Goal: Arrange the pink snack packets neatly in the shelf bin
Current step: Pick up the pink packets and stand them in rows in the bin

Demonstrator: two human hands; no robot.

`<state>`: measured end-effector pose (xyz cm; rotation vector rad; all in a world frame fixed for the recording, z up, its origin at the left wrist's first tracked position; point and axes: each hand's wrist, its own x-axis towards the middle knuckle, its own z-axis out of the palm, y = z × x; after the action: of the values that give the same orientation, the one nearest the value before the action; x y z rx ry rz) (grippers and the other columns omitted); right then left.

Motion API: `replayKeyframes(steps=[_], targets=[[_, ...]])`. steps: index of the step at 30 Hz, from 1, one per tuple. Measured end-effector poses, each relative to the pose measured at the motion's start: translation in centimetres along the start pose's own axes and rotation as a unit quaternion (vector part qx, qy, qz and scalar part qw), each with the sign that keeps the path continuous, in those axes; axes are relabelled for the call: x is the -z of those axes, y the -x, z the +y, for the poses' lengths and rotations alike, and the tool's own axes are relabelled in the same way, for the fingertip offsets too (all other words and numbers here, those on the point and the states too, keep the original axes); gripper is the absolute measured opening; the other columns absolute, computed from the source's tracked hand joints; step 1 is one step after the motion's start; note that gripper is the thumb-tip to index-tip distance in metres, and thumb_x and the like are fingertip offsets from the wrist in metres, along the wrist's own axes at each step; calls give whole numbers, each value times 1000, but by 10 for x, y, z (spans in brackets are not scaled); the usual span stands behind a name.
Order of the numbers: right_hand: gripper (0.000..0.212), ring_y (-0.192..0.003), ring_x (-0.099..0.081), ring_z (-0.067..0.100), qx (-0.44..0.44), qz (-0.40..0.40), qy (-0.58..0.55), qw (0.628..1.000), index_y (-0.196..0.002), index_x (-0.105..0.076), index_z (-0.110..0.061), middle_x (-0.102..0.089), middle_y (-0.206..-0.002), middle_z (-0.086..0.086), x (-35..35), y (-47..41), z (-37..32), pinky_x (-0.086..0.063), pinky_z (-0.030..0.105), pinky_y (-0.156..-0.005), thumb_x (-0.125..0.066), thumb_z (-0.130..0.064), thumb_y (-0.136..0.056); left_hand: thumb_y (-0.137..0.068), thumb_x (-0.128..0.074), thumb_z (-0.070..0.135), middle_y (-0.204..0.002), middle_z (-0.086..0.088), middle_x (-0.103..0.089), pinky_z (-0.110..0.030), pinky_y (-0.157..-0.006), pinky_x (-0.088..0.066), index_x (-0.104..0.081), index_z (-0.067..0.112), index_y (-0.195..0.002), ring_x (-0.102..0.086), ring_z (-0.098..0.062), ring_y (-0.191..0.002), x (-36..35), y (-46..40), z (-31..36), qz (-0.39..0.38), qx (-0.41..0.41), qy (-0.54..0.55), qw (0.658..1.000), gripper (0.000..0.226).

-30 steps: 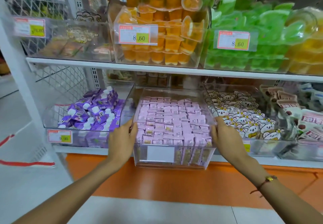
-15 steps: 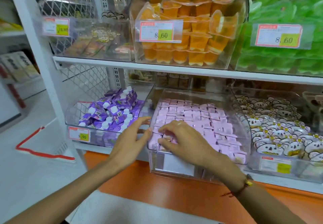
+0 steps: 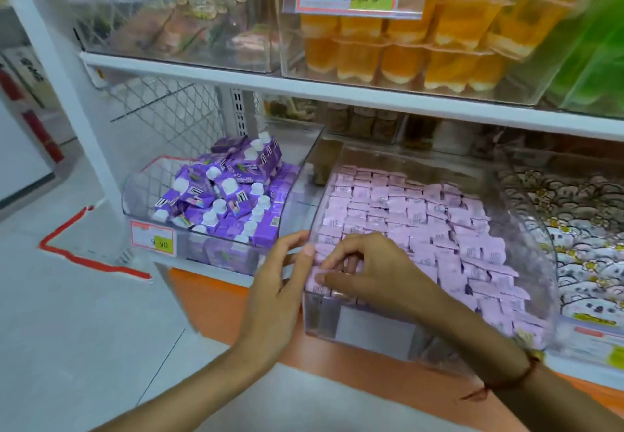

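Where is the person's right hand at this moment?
In the head view, the right hand is inside the front left corner of the clear bin, fingers curled on the pink packets, beside the left hand.

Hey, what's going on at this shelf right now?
A person is tidying pink snack packets in a clear shelf bin. The right hand reaches into the bin's front left corner, fingers curled on the packets there, while the left hand rests against the bin's outer left wall. Most packets lie in neat rows.

Pink snack packets [image 3: 415, 225], purple cartons [image 3: 229, 192], orange jelly cups [image 3: 439, 40].
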<state>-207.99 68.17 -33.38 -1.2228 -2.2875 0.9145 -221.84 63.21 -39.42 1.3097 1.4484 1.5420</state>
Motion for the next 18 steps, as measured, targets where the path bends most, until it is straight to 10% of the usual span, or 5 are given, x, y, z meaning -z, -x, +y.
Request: replayKeyframes(steps=[6,12,18], targets=[[9,-51,-55,0,33,85,30,995,-70,-70,-22,-65,-63,-5,-2,6,-9,-44,16,-53,-75,-20,-78,-98,-46,27,-116,12,-64,-16,-91,-44,-57,20,-124,-59,2,-104,0,6,7,-14,11,-36,999,29],[4,-47,-56,-4,-27,62,-215,974,-79,-68,-4,-65,-54,-10,7,13,-17,-41,6,-48,-72,-4,-80,-100,-36,37,-114,8,-62,-38,-105,-39,-57,32,-112,-54,-14,-115,7,2,28,-62,97,-21,993,24],[5,-68,-61,1,31,194,-269,943,-88,-66,-5,-67,-82,1,27,18,-40,-50,13,-63,-67,-9,-85,-79,-63,48,-123,23,-51,-20,-95,-39,-47,41,-123,-46,4,-117,21,9,47,-52,-92,-79,991,47]])
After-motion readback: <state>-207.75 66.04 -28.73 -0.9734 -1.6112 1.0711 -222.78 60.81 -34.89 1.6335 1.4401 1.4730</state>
